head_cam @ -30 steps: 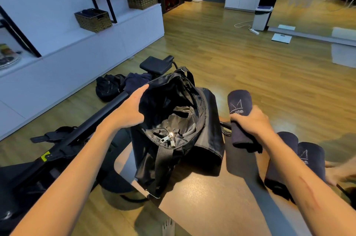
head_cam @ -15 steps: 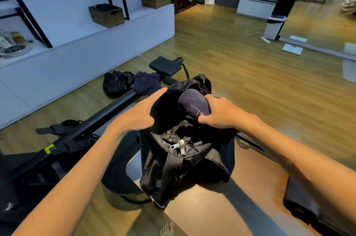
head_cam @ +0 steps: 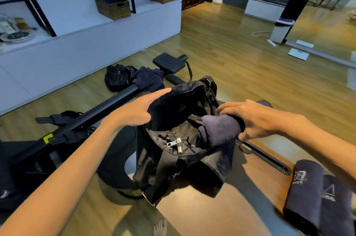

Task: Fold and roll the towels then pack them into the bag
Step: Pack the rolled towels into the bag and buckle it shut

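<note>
1. Head view: the left hand [head_cam: 138, 109] grips the rim of the open black bag [head_cam: 181, 139] on the wooden table [head_cam: 192, 216].
2. Right hand [head_cam: 252, 118] is closed around a rolled dark towel [head_cam: 219, 128], its end inside the bag's mouth.
3. Two more rolled towels [head_cam: 317, 193] lie side by side at the table's right.

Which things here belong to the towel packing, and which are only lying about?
Part of the job:
- open black fabric bag, held open by the left hand
- rolled dark purple towel, gripped by the right hand
- two rolled dark towels with logos

Lying about:
- two woven wicker baskets
- small black backpack on the floor
- white pedal bin
</note>
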